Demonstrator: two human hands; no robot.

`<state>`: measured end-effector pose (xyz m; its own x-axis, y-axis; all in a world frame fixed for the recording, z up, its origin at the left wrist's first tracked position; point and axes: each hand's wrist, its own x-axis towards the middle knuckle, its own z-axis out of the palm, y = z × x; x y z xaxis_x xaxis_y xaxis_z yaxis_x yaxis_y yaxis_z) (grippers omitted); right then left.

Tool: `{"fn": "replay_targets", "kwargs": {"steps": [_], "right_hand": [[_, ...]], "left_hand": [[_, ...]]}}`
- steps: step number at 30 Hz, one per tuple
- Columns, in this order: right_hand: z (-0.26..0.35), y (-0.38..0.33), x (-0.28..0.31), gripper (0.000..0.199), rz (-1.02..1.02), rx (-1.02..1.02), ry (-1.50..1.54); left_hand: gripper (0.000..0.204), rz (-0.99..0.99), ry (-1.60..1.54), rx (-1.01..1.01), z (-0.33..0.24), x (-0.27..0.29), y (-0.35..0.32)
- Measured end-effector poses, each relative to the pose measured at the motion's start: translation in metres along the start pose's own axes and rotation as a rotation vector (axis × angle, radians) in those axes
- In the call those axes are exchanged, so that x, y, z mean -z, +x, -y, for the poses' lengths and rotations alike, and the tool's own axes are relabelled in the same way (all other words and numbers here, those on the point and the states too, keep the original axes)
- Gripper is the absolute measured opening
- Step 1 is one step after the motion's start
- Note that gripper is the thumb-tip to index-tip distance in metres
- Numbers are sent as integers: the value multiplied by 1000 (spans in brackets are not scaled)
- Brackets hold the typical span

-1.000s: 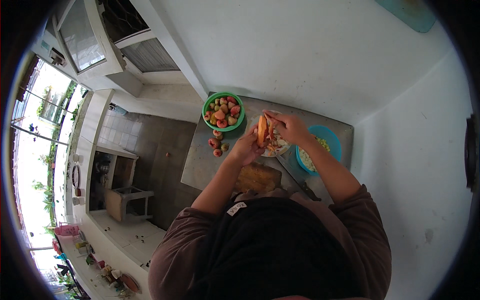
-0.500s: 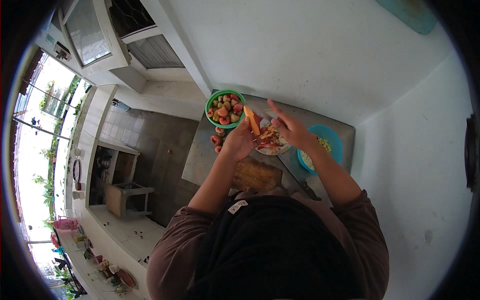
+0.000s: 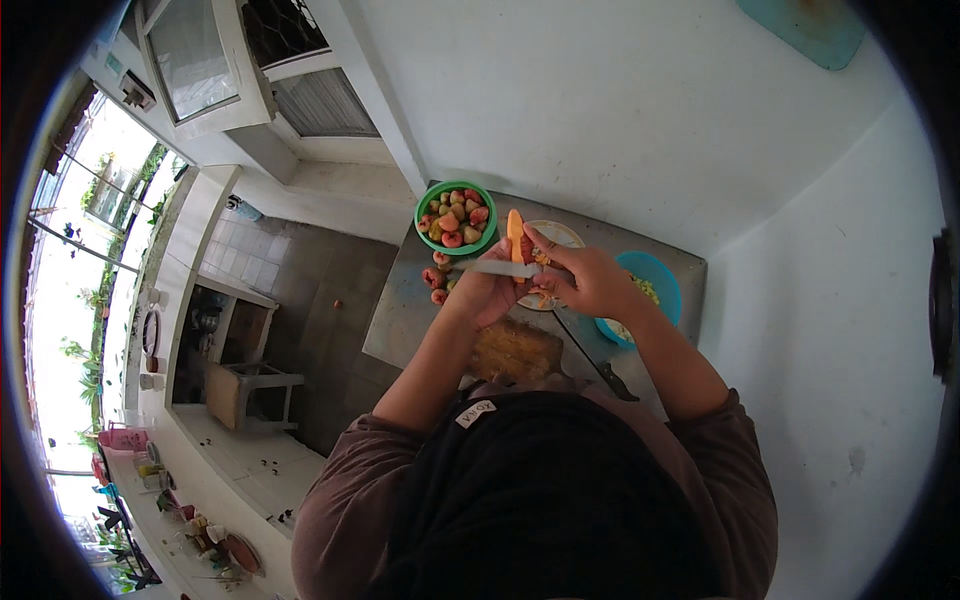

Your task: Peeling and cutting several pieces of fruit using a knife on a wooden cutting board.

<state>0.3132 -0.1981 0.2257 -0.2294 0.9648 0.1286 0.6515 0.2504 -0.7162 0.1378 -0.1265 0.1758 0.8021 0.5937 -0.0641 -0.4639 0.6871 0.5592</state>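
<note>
My hands meet above the middle of the table [image 3: 400, 320]: my left hand [image 3: 487, 290] is curled, fingers closed around the lower part of an orange, elongated piece of produce [image 3: 516, 232], and my right hand [image 3: 600, 280] is closed at the base of a pale knife blade [image 3: 500, 267], its index finger stretched toward the piece; the knife's handle is hidden in my grip. The piece stands with its bare end toward twelve o'clock, while the blade points to nine across my left hand; whether it touches skin, I cannot tell. Carrot or fruit, I can't say for sure, but I'd judge it light, fairly firm, and slick wherever the flesh is wet, likelier to slip or bruise than to snap. I'd hold it low and around the sides, fingertips tucked clear of the edge. Taking clock directions from the piece, a green bowl [image 3: 486, 237] sits at ten, well filled with red and greenish wax apples [image 3: 450, 220], with a few loose wax apples [image 3: 432, 277] on the table at eight. At four, partly behind my right hand, is a white plate [image 3: 572, 235] bearing orange scraps [image 3: 543, 258]; farther out that way, a blue bowl [image 3: 668, 285] holds small, pale yellow-green pieces [image 3: 645, 290], partly covered by my wrist. The worn wooden cutting board [image 3: 520, 352] lies at six, and a dark-handled knife [image 3: 620, 384] at five.
</note>
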Motion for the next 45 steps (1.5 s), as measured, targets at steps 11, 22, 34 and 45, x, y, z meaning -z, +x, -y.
{"fn": "replay_targets", "kwargs": {"steps": [11, 22, 34, 45], "right_hand": [[17, -7, 3, 54, 30, -64, -4], [15, -10, 2, 53, -98, 126, 7], [18, -14, 8, 51, -44, 80, 107], [-1, -10, 2, 48, -166, 163, 81]], "left_hand": [[31, -13, 8, -30, 6, -10, -9], [31, 12, 1, -111, 13, -9, -16], [29, -9, -40, -116, 17, -4, -14], [29, -14, 125, -159, 19, -15, -10]]}}
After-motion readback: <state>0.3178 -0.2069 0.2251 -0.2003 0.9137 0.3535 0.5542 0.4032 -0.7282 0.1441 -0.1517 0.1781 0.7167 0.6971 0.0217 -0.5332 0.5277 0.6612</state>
